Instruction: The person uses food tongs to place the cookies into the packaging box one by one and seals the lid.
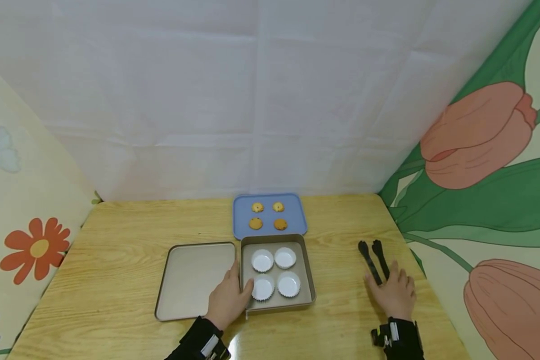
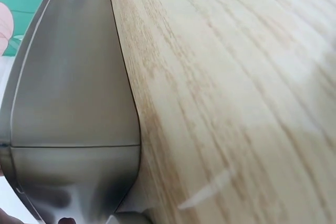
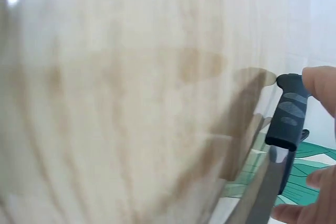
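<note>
My left hand (image 1: pixel 228 300) grips the left wall of a deep square baking pan (image 1: pixel 281 304), its thumb over the rim beside the front-left cup. Inside the pan stand several white fluted baking cups (image 1: pixel 262 261). In the left wrist view the metal pan wall (image 2: pixel 73 77) fills the left side. At the right, my right hand (image 1: pixel 395 294) reaches over a pair of black-tipped tongs (image 1: pixel 370 260), fingers spread and thumb to their left. In the right wrist view the thumb is right at a black end of the tongs (image 3: pixel 290 111); part of their metal arms is hidden.
A shallow square baking tray (image 1: pixel 195 280) lies left of the pan, its right side close to my left hand. Behind the pan, a blue tray (image 1: pixel 238 215) holds several small cookies (image 1: pixel 255 223). A white cloth (image 1: pixel 184 100) hangs along the wooden table's (image 1: pixel 117 260) back edge.
</note>
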